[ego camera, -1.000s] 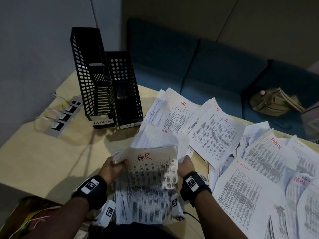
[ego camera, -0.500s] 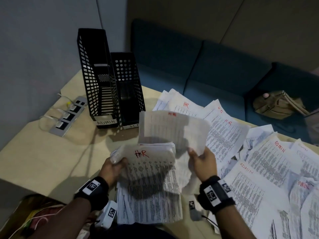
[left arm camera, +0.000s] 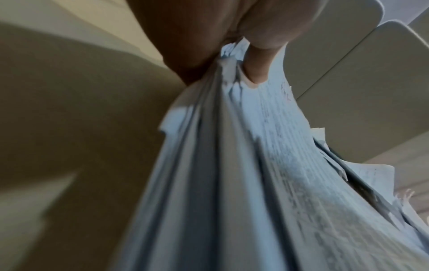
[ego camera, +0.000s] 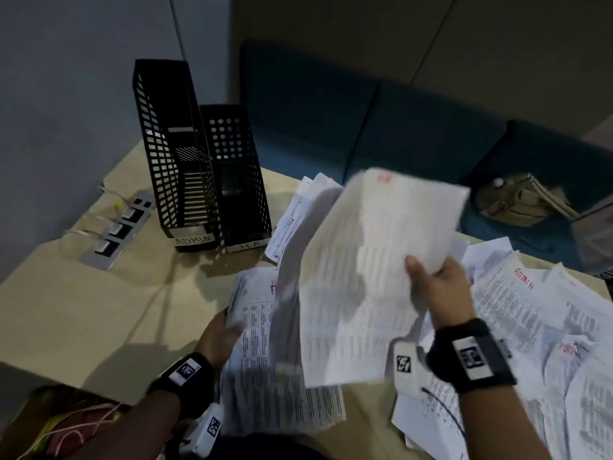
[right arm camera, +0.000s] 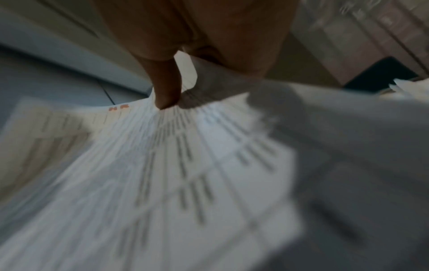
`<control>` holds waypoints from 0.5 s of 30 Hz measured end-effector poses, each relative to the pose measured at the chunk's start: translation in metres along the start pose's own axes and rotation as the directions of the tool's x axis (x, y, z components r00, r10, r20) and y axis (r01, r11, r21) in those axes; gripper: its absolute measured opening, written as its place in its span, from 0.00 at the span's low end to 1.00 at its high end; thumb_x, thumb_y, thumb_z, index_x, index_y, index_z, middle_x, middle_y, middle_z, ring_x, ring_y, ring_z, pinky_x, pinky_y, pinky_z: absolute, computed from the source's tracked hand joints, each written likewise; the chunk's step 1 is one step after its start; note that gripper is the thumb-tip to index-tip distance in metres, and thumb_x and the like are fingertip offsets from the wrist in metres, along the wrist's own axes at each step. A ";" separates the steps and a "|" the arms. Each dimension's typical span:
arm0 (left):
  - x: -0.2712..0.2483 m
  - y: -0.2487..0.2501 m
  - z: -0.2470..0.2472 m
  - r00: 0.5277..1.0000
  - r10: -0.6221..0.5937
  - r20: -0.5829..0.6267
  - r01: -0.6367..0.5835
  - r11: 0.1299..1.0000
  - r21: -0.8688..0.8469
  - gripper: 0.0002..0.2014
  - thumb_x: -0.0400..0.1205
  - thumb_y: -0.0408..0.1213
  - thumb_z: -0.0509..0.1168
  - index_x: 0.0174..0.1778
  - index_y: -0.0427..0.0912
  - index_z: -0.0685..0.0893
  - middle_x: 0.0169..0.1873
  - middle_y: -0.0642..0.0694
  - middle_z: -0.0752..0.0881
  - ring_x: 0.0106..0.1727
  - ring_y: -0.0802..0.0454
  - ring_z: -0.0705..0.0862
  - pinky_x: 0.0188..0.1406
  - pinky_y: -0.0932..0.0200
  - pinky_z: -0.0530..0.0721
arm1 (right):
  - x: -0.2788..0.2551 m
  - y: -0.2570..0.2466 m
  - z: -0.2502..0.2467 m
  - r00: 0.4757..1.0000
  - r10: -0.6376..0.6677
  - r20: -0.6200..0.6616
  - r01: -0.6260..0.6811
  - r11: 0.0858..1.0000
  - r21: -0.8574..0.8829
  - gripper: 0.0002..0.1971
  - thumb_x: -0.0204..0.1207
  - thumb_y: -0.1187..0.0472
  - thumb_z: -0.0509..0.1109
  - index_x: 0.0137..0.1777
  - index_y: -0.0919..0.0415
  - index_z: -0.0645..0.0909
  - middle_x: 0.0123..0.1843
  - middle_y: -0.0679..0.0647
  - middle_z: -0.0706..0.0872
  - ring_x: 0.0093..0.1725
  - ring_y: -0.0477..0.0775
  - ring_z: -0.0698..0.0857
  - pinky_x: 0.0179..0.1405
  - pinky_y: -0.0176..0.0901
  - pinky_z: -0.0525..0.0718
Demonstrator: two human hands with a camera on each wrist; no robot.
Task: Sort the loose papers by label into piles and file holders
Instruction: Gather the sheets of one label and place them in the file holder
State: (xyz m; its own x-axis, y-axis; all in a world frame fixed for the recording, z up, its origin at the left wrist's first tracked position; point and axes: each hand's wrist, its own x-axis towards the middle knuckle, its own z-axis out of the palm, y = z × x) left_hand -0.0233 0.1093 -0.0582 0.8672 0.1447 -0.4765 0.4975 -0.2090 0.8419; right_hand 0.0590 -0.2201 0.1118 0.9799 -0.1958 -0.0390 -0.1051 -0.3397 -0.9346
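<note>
My right hand (ego camera: 428, 280) pinches a printed sheet (ego camera: 371, 267) with a red mark at its top, lifted and blurred above the table; the right wrist view shows the thumb on this sheet (right arm camera: 162, 165) near red letters. My left hand (ego camera: 220, 330) grips the left edge of a stack of papers (ego camera: 268, 366), seen edge-on as the stack (left arm camera: 232, 183) in the left wrist view. Two black mesh file holders stand at the back left, one labelled ADMIN (ego camera: 172, 151), the other labelled HR (ego camera: 238, 180). Loose sheets marked ADMIN (ego camera: 524, 293) spread to the right.
A grey power strip (ego camera: 116, 234) with cables lies left of the holders on the beige table (ego camera: 83, 310). A blue sofa (ego camera: 348, 127) behind the table carries a tan bag (ego camera: 520, 200). A box with cables (ego camera: 59, 423) sits at the near left.
My right hand has lifted one sheet off the stack and swung it up and to the right. The left hand keeps its grip on the stack.
</note>
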 end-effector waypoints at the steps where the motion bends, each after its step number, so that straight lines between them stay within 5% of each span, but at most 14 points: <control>1: -0.001 0.003 0.001 1.000 0.011 0.020 -0.012 1.000 0.015 0.22 0.82 0.38 0.66 0.71 0.36 0.75 0.60 0.41 0.82 0.63 0.44 0.81 0.57 0.57 0.73 | -0.003 0.018 0.011 0.998 0.060 0.030 -0.060 0.998 -0.015 0.19 0.65 0.41 0.75 0.48 0.54 0.86 0.40 0.49 0.92 0.40 0.52 0.89 0.44 0.52 0.87; 5: -0.008 0.016 0.010 0.998 0.027 0.063 -0.023 0.998 -0.066 0.16 0.82 0.47 0.64 0.64 0.46 0.80 0.57 0.52 0.86 0.60 0.50 0.83 0.52 0.60 0.78 | -0.022 0.072 0.057 0.957 0.289 0.020 -0.288 0.957 -0.041 0.16 0.67 0.45 0.74 0.49 0.54 0.83 0.34 0.50 0.87 0.34 0.55 0.83 0.37 0.52 0.84; 7: -0.010 0.018 0.013 0.997 0.026 0.069 -0.019 0.995 -0.097 0.12 0.80 0.44 0.68 0.59 0.52 0.80 0.51 0.59 0.87 0.55 0.56 0.86 0.48 0.66 0.82 | -0.028 0.086 0.074 0.932 0.361 -0.021 -0.361 0.924 -0.125 0.19 0.71 0.47 0.71 0.56 0.58 0.82 0.39 0.55 0.85 0.38 0.56 0.82 0.40 0.53 0.83; 10: -0.009 0.014 0.015 0.993 0.033 0.112 -0.036 0.999 0.025 0.18 0.76 0.37 0.73 0.59 0.53 0.76 0.48 0.59 0.85 0.48 0.59 0.84 0.49 0.60 0.83 | -0.040 0.093 0.096 0.920 0.393 0.012 -0.379 0.895 -0.234 0.18 0.77 0.57 0.68 0.66 0.58 0.78 0.53 0.56 0.88 0.50 0.58 0.86 0.47 0.45 0.84; 13: -0.004 0.008 0.014 0.993 0.024 0.119 -0.027 0.999 0.019 0.17 0.76 0.35 0.73 0.59 0.50 0.78 0.38 0.58 0.87 0.36 0.60 0.85 0.33 0.69 0.81 | -0.044 0.092 0.103 0.908 0.415 0.054 -0.384 0.877 -0.288 0.22 0.79 0.61 0.66 0.72 0.58 0.69 0.62 0.56 0.84 0.61 0.61 0.83 0.54 0.45 0.81; 15: -0.001 0.006 0.013 0.990 0.006 0.139 0.001 0.999 -0.051 0.17 0.78 0.37 0.71 0.63 0.46 0.79 0.33 0.59 0.89 0.34 0.64 0.85 0.37 0.67 0.82 | -0.041 0.092 0.100 0.878 0.466 0.109 -0.403 0.842 -0.359 0.22 0.80 0.63 0.65 0.73 0.59 0.67 0.63 0.57 0.82 0.62 0.61 0.82 0.54 0.42 0.78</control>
State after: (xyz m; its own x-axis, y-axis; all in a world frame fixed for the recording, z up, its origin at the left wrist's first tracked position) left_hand -0.0209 0.0953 -0.0563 0.8647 0.0079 -0.5023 0.4969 -0.1597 0.8530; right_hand 0.0259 -0.1512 -0.0080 0.8296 -0.2301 -0.5088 -0.5442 -0.5370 -0.6445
